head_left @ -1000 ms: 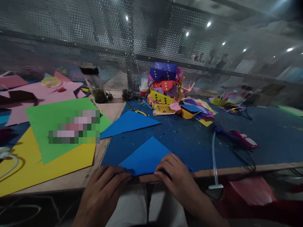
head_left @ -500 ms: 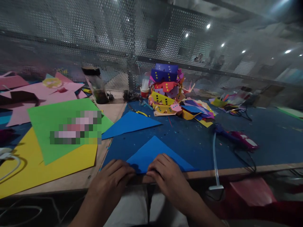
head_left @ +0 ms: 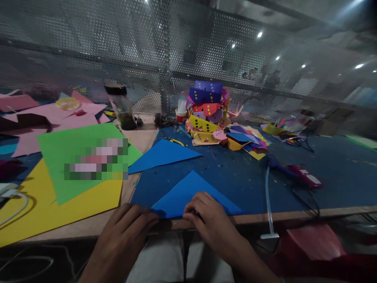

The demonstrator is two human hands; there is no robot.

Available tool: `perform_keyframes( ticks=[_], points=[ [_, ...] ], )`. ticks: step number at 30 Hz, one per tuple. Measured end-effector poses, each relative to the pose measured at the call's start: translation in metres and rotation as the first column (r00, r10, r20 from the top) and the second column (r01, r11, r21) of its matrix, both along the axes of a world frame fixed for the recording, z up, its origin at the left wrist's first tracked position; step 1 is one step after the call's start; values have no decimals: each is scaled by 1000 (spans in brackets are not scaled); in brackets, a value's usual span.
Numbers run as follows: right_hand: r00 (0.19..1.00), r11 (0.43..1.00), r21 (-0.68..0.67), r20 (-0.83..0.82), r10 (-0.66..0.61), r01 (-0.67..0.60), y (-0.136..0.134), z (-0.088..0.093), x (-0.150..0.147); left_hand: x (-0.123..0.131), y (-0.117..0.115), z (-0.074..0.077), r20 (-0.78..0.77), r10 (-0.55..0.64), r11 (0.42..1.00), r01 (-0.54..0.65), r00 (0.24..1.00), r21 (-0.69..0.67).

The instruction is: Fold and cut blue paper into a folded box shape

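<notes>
Left hand (head_left: 126, 230) has slid back toward 7 o'clock, lying flat at a corner of the blue paper triangle (head_left: 188, 190). Right hand (head_left: 210, 220) presses its near edge, fingers bent (pinch not discernible). Triangle lies at 6 o'clock on the mat (head_left: 235, 177).

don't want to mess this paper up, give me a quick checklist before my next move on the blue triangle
1. Blue triangle flat on the mat: ok.
2. Left hand at its left corner: ok.
3. Right hand grip on its near edge: cannot tell, fingers curled.
4. Near edge square with the table edge: cannot tell, hands cover it.
5. Second triangle apart: ok.
6. Glue gun clear, off to the right: ok.
</notes>
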State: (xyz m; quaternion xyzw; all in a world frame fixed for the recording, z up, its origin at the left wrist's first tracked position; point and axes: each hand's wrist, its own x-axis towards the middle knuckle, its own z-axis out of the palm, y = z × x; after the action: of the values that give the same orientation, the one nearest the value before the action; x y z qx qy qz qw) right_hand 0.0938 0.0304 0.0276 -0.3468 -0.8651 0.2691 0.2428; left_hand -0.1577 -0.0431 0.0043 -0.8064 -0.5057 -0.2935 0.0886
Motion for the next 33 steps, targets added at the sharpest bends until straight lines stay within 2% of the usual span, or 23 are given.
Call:
perform_keyframes(
  ticks=[10,13,18,27,33],
  points=[
    [999,1000,5,32,-10,10,0,3,0,2,9,6,18,-18,999,19,1000,-36],
    [1000,1000,-1,23,-6,6,0,4,0,-3,7,4,-5,-32,999,32,999,-40],
    [1000,1000,-16,10,5,-5,1,3,-1,-10,2,-3,58,57,996,-53,997,-77],
    [1000,1000,-16,19,-2,3,1,4,-1,-9,10,16,81,60,991,-50,995,-128],
    [1000,1000,-21,19,5,-4,1,6,-1,-18,6,10,120,109,973,-81,987,-217]
  ],
)
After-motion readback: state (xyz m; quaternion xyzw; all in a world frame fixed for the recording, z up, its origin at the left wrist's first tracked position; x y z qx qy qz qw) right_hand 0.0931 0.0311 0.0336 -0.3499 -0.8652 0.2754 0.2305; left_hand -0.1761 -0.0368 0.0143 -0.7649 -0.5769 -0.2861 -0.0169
